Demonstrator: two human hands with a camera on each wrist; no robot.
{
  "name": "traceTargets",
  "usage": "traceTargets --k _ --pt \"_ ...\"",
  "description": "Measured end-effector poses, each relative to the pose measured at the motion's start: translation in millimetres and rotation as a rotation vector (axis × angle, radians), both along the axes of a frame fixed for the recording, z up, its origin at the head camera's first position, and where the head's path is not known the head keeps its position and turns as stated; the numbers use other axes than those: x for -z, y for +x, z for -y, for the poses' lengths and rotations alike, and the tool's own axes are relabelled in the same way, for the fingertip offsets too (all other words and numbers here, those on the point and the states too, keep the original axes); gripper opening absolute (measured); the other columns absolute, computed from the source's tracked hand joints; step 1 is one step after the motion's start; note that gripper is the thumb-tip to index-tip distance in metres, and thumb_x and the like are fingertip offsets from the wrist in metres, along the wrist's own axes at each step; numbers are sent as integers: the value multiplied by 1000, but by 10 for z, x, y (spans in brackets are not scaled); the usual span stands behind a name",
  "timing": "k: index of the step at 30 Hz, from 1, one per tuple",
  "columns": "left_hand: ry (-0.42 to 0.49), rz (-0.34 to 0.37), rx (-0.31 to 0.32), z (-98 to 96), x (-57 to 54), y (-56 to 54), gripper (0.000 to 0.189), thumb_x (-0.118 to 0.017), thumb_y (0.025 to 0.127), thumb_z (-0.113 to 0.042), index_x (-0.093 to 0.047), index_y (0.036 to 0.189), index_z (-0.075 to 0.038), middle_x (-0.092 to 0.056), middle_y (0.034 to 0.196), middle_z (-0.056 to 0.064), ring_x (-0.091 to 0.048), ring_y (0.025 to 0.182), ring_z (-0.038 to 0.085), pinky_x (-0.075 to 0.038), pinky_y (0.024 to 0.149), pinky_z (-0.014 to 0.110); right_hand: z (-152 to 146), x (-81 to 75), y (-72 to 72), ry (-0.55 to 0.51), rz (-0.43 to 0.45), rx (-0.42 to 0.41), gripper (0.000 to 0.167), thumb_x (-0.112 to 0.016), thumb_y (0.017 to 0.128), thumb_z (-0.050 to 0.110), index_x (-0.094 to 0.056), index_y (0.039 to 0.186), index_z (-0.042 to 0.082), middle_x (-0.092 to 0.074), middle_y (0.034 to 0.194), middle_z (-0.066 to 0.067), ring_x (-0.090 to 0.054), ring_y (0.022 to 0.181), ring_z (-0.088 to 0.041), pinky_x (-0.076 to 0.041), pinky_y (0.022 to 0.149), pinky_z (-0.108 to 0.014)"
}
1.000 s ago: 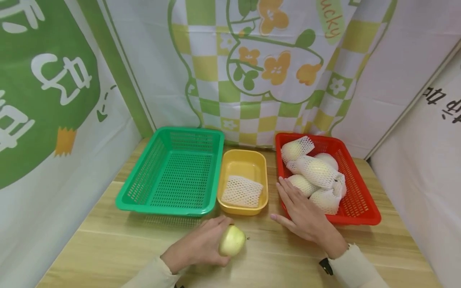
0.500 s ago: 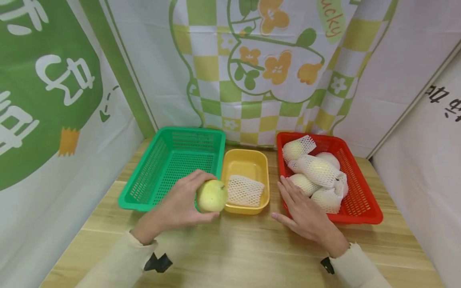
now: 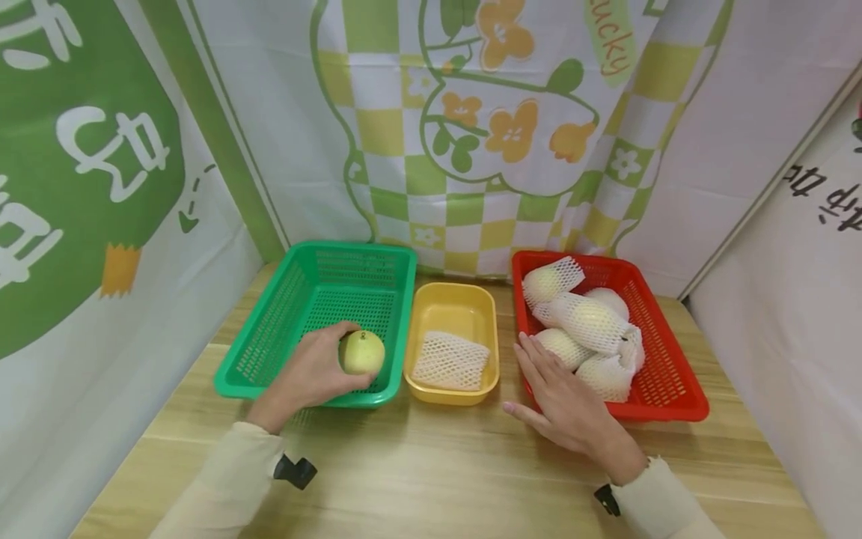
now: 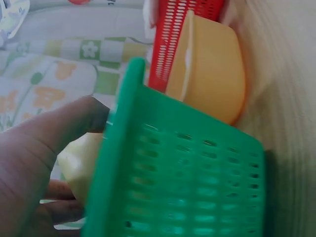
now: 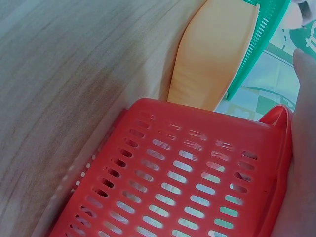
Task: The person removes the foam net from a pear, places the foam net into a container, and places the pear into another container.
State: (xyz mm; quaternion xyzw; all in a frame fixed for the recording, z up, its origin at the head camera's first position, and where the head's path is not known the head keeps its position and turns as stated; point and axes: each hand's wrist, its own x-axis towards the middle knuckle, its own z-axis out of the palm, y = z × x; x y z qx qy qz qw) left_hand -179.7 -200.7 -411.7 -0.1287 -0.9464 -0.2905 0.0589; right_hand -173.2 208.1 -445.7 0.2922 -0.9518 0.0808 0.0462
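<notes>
In the head view my left hand (image 3: 313,367) grips a bare pale yellow-green pear (image 3: 364,353) between thumb and fingers, over the near part of the green basket (image 3: 353,305). The left wrist view shows the same pear (image 4: 78,160) partly hidden behind the green basket's rim. My right hand (image 3: 569,408) rests with straight fingers on the near left edge of the red basket (image 3: 663,378). Inside the red basket lie several pears in white foam nets (image 3: 592,322).
Between the two baskets stands a yellow plastic tub (image 3: 465,299) with a flattened white foam net (image 3: 451,361) in it. All three stand on a wooden table (image 3: 438,479). A patterned cloth (image 3: 471,150) hangs behind them.
My left hand has lifted the pear from above the near table and carried it left and forward, over the green basket. The right hand has stayed on the red basket.
</notes>
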Motion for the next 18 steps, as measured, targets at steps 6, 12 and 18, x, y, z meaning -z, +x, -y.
traceTargets --k 6,12,18 --pt "-47 101 45 -10 114 -113 70 -84 76 -29 -62 132 7 -71 112 18 -61 82 21 -50 61 31 -11 14 0 4 -8 3 94 -57 101 63 -25 167 4 -17 178 -14 -23 164 -34 -29 130 -53" --pt "-136 156 86 -88 126 -228 67 -89 77 -28 -65 128 9 -73 107 16 -63 84 22 -53 66 32 -18 12 3 10 -17 14 94 -57 101 64 -26 167 4 -17 178 -12 -23 164 -33 -29 130 -53" --pt "-229 232 80 -131 111 -270 61 -97 74 -29 -67 116 5 -72 95 11 -61 78 21 -52 65 32 0 11 -1 5 -8 8 94 -57 102 63 -24 167 4 -16 178 -13 -22 164 -34 -29 130 -54"
